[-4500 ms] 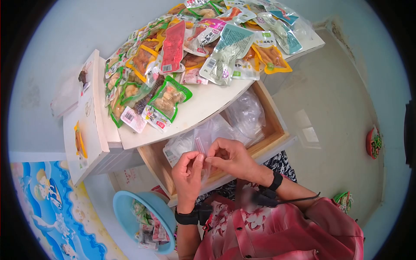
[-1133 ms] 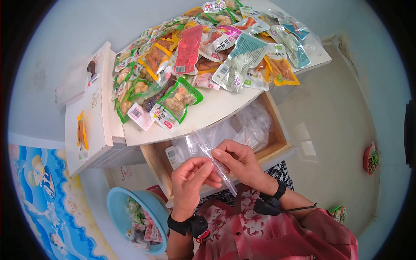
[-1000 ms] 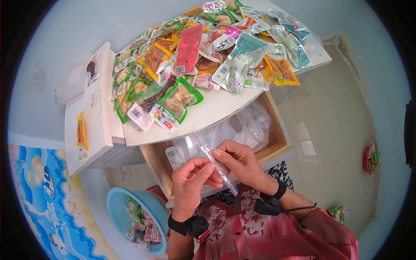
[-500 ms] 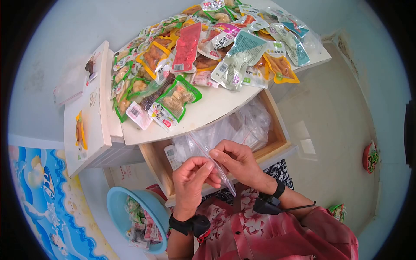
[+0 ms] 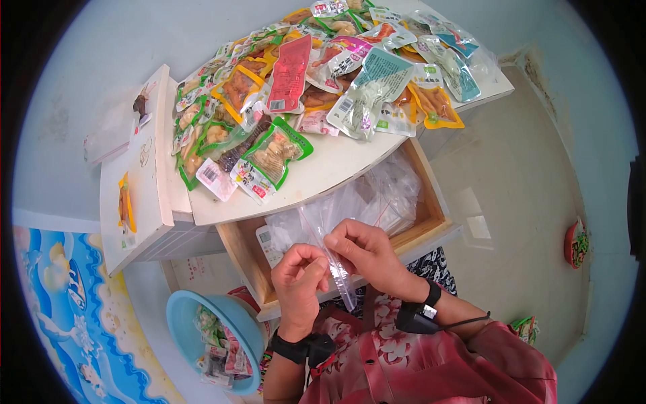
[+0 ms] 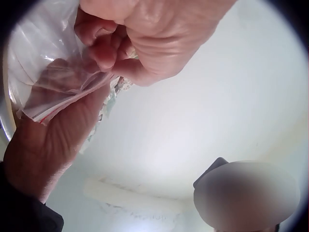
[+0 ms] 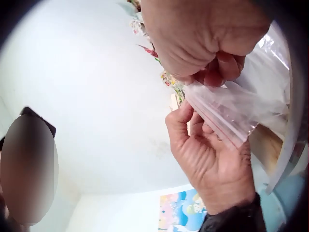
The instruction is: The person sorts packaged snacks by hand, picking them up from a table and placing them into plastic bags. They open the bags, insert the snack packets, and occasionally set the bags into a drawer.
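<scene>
Right grip (image 5: 363, 254) pinches a clear plastic bag (image 5: 341, 277) between thumb and bent forefinger, while the left grip (image 5: 300, 283), its fingers curled in and thumb pressed toward them, meets the same bag on its left edge; how much film lies between those left fingertips is hard to tell, as the plastic is so transparent. The bag hangs as a narrow strip slanting from far left to near right, and the wrist views show a red line along its edge. It is held above an open wooden drawer (image 5: 425, 182), where more clear bags (image 5: 397, 192) lie crumpled, with a white device with buttons (image 5: 268, 242) at their left. On the far side of the drawer, the white tabletop (image 5: 319, 178) carries a heap of sealed food packets: a red one (image 5: 289, 75) near the middle, a teal and silver one (image 5: 370, 94) to its right, and a green-edged one (image 5: 276, 159) close to the near edge. One yellow-edged packet (image 5: 126, 205) sits apart at the left. Near left, a blue basin (image 5: 182, 323) holds other packets, and a red container (image 5: 570, 250) stands on the floor at the right.
</scene>
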`<move>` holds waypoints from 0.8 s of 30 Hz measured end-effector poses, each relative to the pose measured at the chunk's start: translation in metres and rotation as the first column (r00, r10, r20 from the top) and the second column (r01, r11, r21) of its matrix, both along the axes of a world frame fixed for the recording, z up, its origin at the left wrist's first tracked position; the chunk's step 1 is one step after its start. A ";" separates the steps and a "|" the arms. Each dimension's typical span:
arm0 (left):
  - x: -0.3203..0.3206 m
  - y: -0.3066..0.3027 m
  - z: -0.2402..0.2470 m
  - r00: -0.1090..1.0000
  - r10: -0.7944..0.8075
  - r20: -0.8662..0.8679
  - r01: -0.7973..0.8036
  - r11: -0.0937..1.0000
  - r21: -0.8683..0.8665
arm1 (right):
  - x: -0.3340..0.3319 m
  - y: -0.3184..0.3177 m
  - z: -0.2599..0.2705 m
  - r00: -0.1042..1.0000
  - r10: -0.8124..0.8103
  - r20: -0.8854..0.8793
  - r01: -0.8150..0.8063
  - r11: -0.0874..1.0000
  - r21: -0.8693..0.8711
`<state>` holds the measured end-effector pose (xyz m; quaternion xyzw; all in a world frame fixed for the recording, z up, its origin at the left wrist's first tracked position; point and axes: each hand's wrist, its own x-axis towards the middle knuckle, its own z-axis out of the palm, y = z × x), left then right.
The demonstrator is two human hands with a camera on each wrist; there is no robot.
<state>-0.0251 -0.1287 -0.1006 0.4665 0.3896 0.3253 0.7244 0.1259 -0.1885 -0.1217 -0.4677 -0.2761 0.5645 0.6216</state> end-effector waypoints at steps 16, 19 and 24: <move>-0.003 0.005 0.000 0.995 -0.074 0.072 0.081 0.991 -0.108 | 0.006 0.003 -0.004 0.999 0.032 0.002 -0.032 0.999 0.027; -0.005 0.007 -0.005 0.990 -0.119 0.070 0.125 0.989 -0.080 | 0.007 0.003 -0.004 0.999 0.033 0.015 -0.033 0.999 0.037; -0.006 0.007 -0.003 0.991 -0.108 0.081 0.118 0.985 -0.127 | 0.004 0.004 -0.006 0.997 -0.005 0.079 0.001 0.999 0.040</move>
